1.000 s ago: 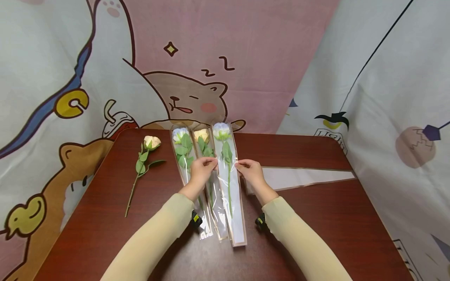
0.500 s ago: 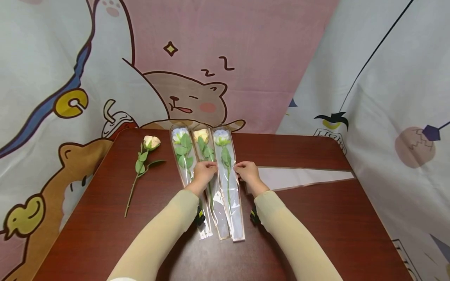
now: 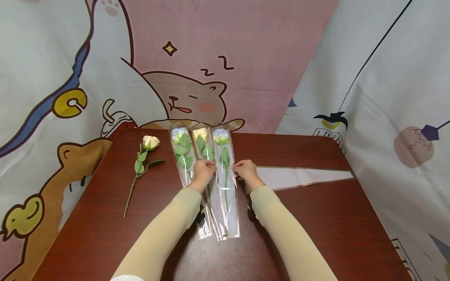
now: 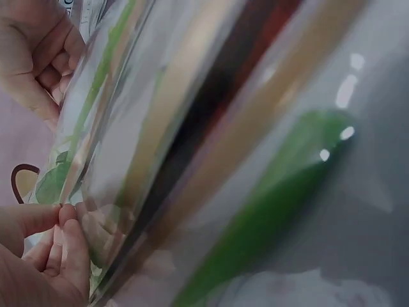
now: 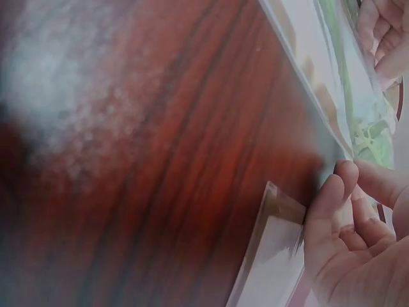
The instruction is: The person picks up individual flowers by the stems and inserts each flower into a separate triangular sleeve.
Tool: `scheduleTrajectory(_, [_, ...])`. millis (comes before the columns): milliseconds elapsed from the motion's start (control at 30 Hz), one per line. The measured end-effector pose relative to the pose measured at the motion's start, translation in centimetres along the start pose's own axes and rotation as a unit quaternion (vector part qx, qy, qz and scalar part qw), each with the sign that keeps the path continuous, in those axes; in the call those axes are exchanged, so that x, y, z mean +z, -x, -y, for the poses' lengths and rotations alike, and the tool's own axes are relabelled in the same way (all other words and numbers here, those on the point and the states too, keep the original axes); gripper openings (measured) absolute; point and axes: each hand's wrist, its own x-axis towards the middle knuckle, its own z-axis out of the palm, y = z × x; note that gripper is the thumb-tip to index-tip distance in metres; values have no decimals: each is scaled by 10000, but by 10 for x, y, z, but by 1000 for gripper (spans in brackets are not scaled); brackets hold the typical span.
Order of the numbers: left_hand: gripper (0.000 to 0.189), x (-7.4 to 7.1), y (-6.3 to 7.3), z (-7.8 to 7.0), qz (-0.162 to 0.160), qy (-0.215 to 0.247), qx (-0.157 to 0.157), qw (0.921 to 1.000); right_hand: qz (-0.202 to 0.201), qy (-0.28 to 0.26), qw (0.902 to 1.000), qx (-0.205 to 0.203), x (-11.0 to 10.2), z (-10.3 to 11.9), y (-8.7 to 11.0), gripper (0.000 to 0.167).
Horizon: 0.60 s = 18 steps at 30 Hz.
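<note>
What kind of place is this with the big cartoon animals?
Maybe a little craft corner, though I can't be sure: there's a brown table, cartoon-printed cloth hanging behind it, and three flowers in clear sleeves side by side.

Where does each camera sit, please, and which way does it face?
Head: head-worn, facing forward and down at table and wrapped roses; forearms, left hand, right hand show.
Left wrist: on that wrist, facing the wrapped roses; both hands show.
Right wrist: on that wrist, facing the table and a white wrapper; both hands show.
Shared by both wrist views: the rightmost wrapped rose.
</note>
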Motion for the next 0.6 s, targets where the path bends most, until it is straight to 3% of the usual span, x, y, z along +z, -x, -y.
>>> scheduleTrajectory(367, [15,-3,1,-1,-39,-52,-96,9999,121,141,9992,-358,-3,-3,5,17])
scheduleTrajectory(600, [16,-11,6,-5,-39,-241,157,9996,161,627,9960,-608,-29,-14,13,23])
